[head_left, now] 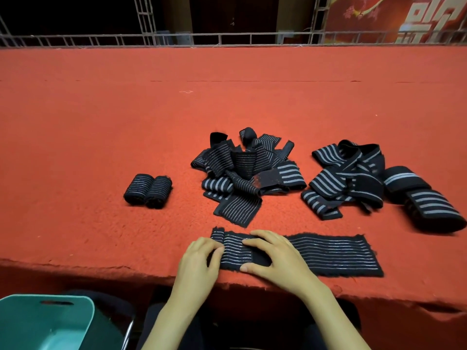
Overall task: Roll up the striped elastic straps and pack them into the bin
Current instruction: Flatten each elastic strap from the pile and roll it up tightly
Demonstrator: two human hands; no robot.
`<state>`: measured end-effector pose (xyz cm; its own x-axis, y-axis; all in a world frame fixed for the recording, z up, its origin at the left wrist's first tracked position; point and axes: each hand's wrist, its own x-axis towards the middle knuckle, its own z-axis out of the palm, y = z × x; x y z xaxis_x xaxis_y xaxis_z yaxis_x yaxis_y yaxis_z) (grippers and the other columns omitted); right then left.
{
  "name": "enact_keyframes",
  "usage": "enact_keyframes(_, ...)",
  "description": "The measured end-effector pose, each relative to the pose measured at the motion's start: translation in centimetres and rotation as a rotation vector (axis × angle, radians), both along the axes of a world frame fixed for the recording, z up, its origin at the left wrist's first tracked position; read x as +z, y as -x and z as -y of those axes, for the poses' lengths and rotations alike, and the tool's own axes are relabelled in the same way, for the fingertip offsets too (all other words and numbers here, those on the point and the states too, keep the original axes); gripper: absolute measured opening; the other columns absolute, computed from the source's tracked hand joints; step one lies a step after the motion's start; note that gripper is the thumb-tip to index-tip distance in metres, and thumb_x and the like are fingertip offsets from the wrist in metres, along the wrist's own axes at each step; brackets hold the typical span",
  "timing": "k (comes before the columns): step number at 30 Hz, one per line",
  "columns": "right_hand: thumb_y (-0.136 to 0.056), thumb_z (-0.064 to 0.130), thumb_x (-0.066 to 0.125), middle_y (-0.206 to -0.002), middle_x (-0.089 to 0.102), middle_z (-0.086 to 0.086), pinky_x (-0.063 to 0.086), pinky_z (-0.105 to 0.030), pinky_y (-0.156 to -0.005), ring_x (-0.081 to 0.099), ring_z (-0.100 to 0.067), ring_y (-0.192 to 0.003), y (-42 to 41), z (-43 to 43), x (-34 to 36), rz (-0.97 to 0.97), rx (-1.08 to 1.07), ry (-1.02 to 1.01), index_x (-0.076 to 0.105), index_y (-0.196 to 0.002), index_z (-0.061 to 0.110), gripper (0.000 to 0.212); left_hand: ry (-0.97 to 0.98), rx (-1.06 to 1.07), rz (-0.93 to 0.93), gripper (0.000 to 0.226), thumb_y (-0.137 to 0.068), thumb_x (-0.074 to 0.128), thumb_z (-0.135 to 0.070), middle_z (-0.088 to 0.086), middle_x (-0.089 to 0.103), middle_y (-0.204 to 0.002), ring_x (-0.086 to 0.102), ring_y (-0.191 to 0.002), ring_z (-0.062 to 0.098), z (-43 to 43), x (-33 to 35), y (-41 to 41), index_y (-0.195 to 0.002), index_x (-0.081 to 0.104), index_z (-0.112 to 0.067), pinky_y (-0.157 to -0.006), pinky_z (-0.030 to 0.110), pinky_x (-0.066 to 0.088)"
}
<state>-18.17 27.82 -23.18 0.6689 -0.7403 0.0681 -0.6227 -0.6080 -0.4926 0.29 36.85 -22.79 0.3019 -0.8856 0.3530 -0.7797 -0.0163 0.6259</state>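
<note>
Low beside the left forearm stands one teal bin point(30, 322), nothing showing in it. Both hands rest on one flat striped strap point(328, 253) at the tabletop's point(101, 122) near edge, long axis left to right: the left hand point(199, 258) curls round the rolled start at its left end, the right hand point(275, 256) lies spread just beside, and the free length runs past it rightward. Two finished rolls point(147, 190) lie beyond the left hand; beyond the right hand sit a tangled heap point(247, 170) and a second heap point(353, 178) further right, neither countable.
</note>
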Motion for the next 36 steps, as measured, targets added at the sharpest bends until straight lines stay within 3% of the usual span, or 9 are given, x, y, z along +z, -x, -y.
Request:
enact_keyframes(4,-0.065,0.088,0.032,-0.142,0.035,0.026,0.020,-0.027,-0.114,0.027,0.000,-0.134,0.0,0.1,-0.1,0.000,-0.010,-0.008,0.048,-0.132,0.043,0.082,-0.071,0.028,-0.233,0.026,-0.080,0.067,0.002,-0.010,0.065,-0.088,0.061,-0.079,0.004,0.0,0.5,-1.0,-0.086,0.066,-0.024,-0.073,0.006,0.043)
enact_keyframes(8,-0.077,0.073,0.049,-0.147,0.029,0.021,0.019,-0.031,-0.116,0.024,-0.003,-0.135,-0.1,-0.1,0.0,0.013,0.044,0.010,0.040,-0.137,0.049,0.065,-0.147,0.122,-0.286,0.028,-0.075,0.075,-0.006,-0.003,0.057,-0.089,0.055,-0.076,0.006,0.4,0.4,-0.9,-0.090,0.060,-0.023,-0.066,0.011,0.044)
enact_keyframes(10,-0.086,0.057,0.053,-0.151,0.023,0.017,0.008,-0.033,-0.118,0.017,-0.004,-0.139,-0.5,-0.4,0.5,0.014,0.118,0.012,0.038,-0.138,0.050,0.054,-0.175,0.130,-0.256,0.027,-0.076,0.075,-0.010,-0.003,0.060,-0.088,0.054,-0.074,0.005,0.6,0.3,-0.8,-0.092,0.058,-0.023,-0.067,0.012,0.042)
enact_keyframes(12,-0.090,0.055,0.046,-0.152,0.021,0.016,-0.003,-0.040,-0.116,0.010,-0.004,-0.142,-1.0,-0.7,0.7,-0.011,0.161,0.012,0.042,-0.135,0.048,0.046,-0.179,0.136,-0.197,0.025,-0.077,0.073,-0.013,-0.004,0.060,-0.086,0.055,-0.072,0.006,0.7,0.3,-0.4,-0.094,0.058,-0.024,-0.075,0.023,0.047)
enact_keyframes(14,-0.088,0.061,0.031,-0.151,0.023,0.014,-0.006,-0.048,-0.115,0.008,-0.006,-0.143,-1.7,-1.1,0.5,-0.022,0.156,0.020,0.047,-0.131,0.045,0.048,-0.182,0.148,-0.132,0.024,-0.079,0.071,-0.016,-0.006,0.058,-0.088,0.056,-0.074,0.011,0.8,0.5,0.2,-0.097,0.058,-0.023,-0.079,0.033,0.047)
enact_keyframes(17,-0.086,0.063,0.020,-0.149,0.028,0.013,-0.003,-0.056,-0.116,0.006,-0.009,-0.144,-2.4,-1.5,0.1,-0.012,0.073,0.034,0.053,-0.119,0.040,0.052,-0.176,0.152,-0.087,0.022,-0.081,0.068,-0.017,-0.007,0.054,-0.093,0.054,-0.079,0.015,0.8,0.9,0.9,-0.100,0.057,-0.021,-0.078,0.033,0.045)
enact_keyframes(23,-0.077,0.073,0.024,-0.154,0.020,0.011,-0.011,-0.055,-0.114,-0.005,-0.012,-0.146,-1.8,-1.0,0.2,-0.067,-0.032,0.098,0.053,-0.105,0.036,0.054,-0.113,0.080,0.008,0.021,-0.078,0.067,-0.011,-0.009,0.049,-0.093,0.054,-0.085,0.017,1.0,0.8,2.0,-0.096,0.058,-0.016,-0.072,0.028,0.039)
enact_keyframes(29,-0.064,0.084,0.045,-0.154,0.018,0.013,-0.009,-0.050,-0.115,-0.005,-0.009,-0.146,1.0,-0.3,0.2,-0.078,-0.041,0.064,0.050,-0.109,0.040,0.063,-0.051,-0.019,0.067,0.023,-0.076,0.070,-0.009,-0.009,0.051,-0.095,0.049,-0.091,0.013,1.2,-0.1,3.2,-0.097,0.063,-0.014,-0.080,0.023,0.039)
enact_keyframes(36,-0.072,0.073,0.054,-0.142,0.031,0.017,-0.004,-0.051,-0.117,0.014,-0.003,-0.138,2.3,-0.1,1.0,-0.067,-0.019,0.037,0.051,-0.116,0.042,0.054,-0.053,-0.107,-0.001,0.013,-0.090,0.060,-0.020,-0.011,0.052,-0.093,0.051,-0.091,0.008,1.3,0.0,3.7,-0.098,0.070,-0.017,-0.082,0.018,0.036)
